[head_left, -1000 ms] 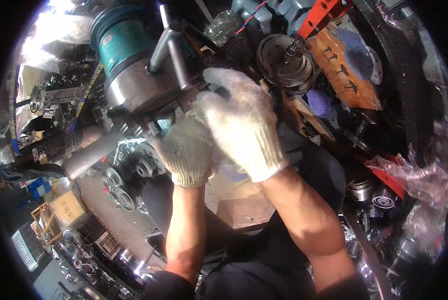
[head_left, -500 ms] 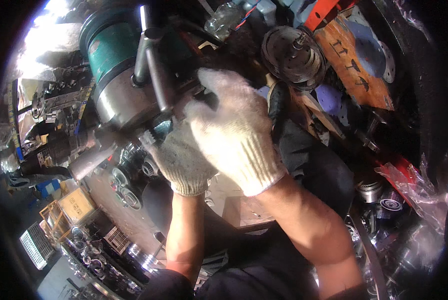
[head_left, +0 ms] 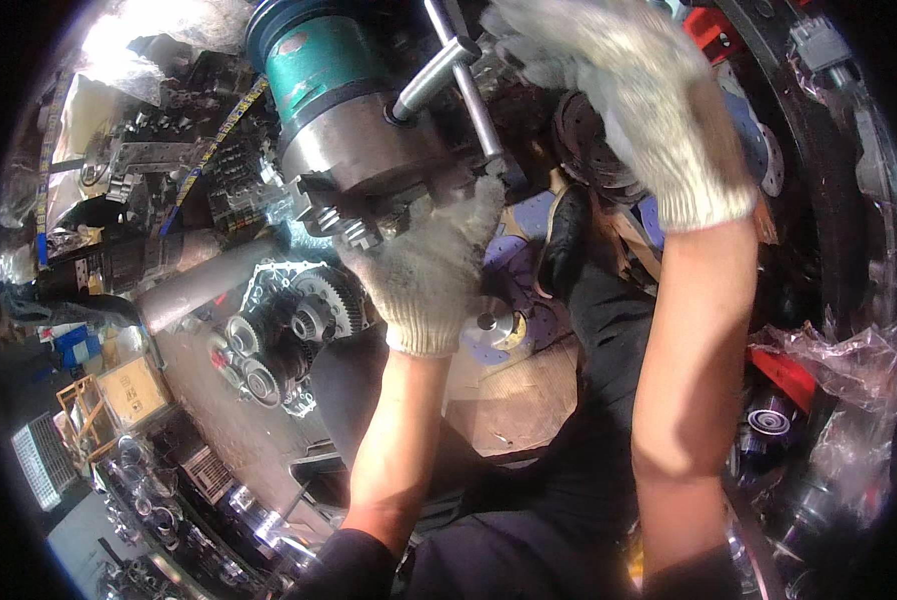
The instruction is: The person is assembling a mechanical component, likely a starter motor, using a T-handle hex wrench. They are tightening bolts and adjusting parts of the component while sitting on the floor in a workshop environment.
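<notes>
My left hand (head_left: 437,262), in a white knit glove, reaches up to the front of a steel lathe chuck (head_left: 369,160) with a green body behind it. Its fingers curl against the stepped jaws, and whatever lies between them is hidden. A T-shaped chuck key (head_left: 453,72) stands in the side of the chuck. My right hand (head_left: 637,100), also gloved, is raised at the top of the view just right of the key's cross bar. Its fingers are loosely spread and apart from the bar.
A cluster of dark gears (head_left: 287,335) sits in an open housing below the chuck, next to a grey metal tube (head_left: 199,285). Round metal discs (head_left: 597,150) and purple-blue discs (head_left: 529,240) lie behind my arms. Clear crumpled plastic (head_left: 839,360) and red parts are at the right.
My right hand has lifted off my left hand and the chuck face, rising to the top right beside the key. The view has swung closer to the chuck. My left hand stays at the jaws.
</notes>
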### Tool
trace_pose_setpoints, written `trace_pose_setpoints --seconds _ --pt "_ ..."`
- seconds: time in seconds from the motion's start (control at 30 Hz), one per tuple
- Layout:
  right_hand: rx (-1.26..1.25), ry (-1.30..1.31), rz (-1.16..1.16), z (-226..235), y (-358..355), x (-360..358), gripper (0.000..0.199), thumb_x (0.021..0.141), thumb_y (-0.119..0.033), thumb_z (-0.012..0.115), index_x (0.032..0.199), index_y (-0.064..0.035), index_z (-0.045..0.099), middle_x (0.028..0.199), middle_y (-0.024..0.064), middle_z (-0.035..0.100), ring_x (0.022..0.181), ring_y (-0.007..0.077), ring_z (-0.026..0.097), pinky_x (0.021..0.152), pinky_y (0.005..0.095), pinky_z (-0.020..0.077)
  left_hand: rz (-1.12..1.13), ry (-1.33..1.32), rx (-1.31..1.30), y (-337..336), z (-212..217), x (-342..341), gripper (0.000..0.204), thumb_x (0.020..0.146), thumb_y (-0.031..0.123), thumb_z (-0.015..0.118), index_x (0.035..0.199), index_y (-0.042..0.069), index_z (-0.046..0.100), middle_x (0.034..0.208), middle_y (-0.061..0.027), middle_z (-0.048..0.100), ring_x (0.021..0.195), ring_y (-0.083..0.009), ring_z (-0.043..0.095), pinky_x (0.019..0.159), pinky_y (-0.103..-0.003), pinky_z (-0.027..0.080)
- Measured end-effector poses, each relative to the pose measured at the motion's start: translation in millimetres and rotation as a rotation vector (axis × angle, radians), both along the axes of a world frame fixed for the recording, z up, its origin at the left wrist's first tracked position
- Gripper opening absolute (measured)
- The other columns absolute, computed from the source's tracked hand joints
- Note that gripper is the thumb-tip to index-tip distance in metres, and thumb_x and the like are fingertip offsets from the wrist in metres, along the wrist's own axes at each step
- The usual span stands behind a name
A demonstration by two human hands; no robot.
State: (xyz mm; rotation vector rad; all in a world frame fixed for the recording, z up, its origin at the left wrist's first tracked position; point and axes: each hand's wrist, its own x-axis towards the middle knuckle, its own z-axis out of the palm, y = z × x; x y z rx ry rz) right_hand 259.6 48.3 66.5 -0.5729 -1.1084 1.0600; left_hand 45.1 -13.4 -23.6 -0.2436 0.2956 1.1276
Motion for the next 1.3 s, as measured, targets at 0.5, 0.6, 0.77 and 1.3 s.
trace_pose_setpoints --seconds 0.5,0.6,0.77,1.3 --pt "-0.295 -0.804 -0.029 57 1 -3 0.058 0.093 -0.014 0.062 0.146 0.0056 0.051 0.135 0.0230 0.064 0.114 0.0283 0.064 0.098 0.0373 0.0520 -0.008 -0.167 0.054 0 -10 4 0.105 0.079 0.069 0.074 0.153 0.005 0.036 0.146 -0.0307 0.041 0.141 -0.0466 0.035 0.122 -0.060 0.030" --pt "-0.321 -0.434 0.272 51 1 3 0.057 0.094 0.000 0.058 0.149 0.0039 0.047 0.134 0.0205 0.063 0.099 0.0221 0.066 0.080 0.0299 0.0573 -0.049 0.054 0.175 1 -14 0 0.100 0.083 0.067 0.069 0.156 0.008 0.034 0.150 -0.0239 0.039 0.143 -0.0402 0.034 0.121 -0.060 0.028" --pt "0.075 0.194 0.337 12 22 -31 0.045 0.096 0.001 0.061 0.141 0.0003 0.054 0.124 0.0150 0.065 0.087 0.0147 0.069 0.064 0.0243 0.0599 -0.237 0.354 0.757 7 -21 -4 0.068 0.103 0.057 0.040 0.162 0.024 0.030 0.167 0.0033 0.031 0.154 -0.0173 0.027 0.119 -0.068 0.017" --pt "-0.366 -0.791 0.015 58 -22 11 0.021 0.104 -0.022 0.054 0.109 -0.0036 0.061 0.093 0.0069 0.060 0.078 0.0145 0.060 0.071 0.0294 0.0555 0.091 -0.933 -0.210 -3 1 8 0.082 0.092 0.065 0.058 0.149 0.009 0.040 0.146 -0.0156 0.046 0.133 -0.0326 0.044 0.116 -0.053 0.033"
